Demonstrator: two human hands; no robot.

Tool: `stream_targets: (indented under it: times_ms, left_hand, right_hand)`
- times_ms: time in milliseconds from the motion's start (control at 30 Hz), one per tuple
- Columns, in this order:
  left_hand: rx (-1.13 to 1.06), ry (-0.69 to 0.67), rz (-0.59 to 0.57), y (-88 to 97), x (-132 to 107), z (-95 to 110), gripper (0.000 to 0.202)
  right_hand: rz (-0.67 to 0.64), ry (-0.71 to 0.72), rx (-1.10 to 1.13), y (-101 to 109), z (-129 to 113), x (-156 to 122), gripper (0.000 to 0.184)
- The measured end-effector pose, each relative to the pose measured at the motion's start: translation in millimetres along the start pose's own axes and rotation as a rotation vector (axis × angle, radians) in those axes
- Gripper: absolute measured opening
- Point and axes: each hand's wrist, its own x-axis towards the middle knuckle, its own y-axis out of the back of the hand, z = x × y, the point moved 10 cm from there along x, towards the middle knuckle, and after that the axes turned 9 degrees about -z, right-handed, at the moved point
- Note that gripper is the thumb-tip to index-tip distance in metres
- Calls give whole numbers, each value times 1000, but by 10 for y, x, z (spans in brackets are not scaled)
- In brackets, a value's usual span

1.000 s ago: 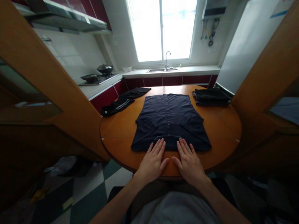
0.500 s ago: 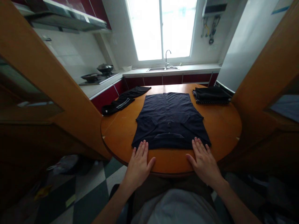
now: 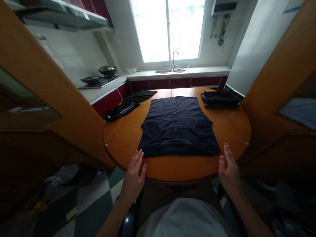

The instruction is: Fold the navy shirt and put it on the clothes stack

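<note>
A dark navy button-up shirt [image 3: 175, 121] lies face up and spread flat on the round wooden table [image 3: 172, 169]. Its sides are folded inward, and the collar end faces me. My left hand [image 3: 133, 177] is at the shirt's near left corner, fingers stretched out; whether the fingertips touch the cloth I cannot tell. Just beyond the near right corner, my right hand [image 3: 229, 172] is held edge-on with its fingers straight, apart from the shirt. Neither hand holds anything.
A black garment with a white stripe [image 3: 127, 105] lies loosely at the table's far left. Folded dark clothes [image 3: 220, 98] are stacked at the far right. Wooden door frames flank the table. Behind are a sink [image 3: 170, 70] and a stove [image 3: 98, 82] with pans.
Both hands have moved outward from the shirt's near edge, left hand to the left, right hand to the right. The right hand has come off the cloth and turned edge-on.
</note>
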Motion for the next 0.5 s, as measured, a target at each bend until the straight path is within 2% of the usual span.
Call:
stream_targets:
  times_ms: [133, 233, 333, 500]
  left_hand:
    - [-55, -107, -35, 26, 154, 177, 51]
    - [-65, -196, -92, -17, 277, 345, 48]
    - [-83, -229, -122, -86, 410, 455, 45]
    - [-100, -197, -79, -155, 638, 582, 41]
  right_hand:
    - [50, -19, 27, 114, -25, 46, 56]
    - [36, 22, 61, 79, -154, 71, 54]
    - [-57, 105, 106, -86, -363, 85, 50]
    - [-219, 260, 65, -408, -791, 129, 47]
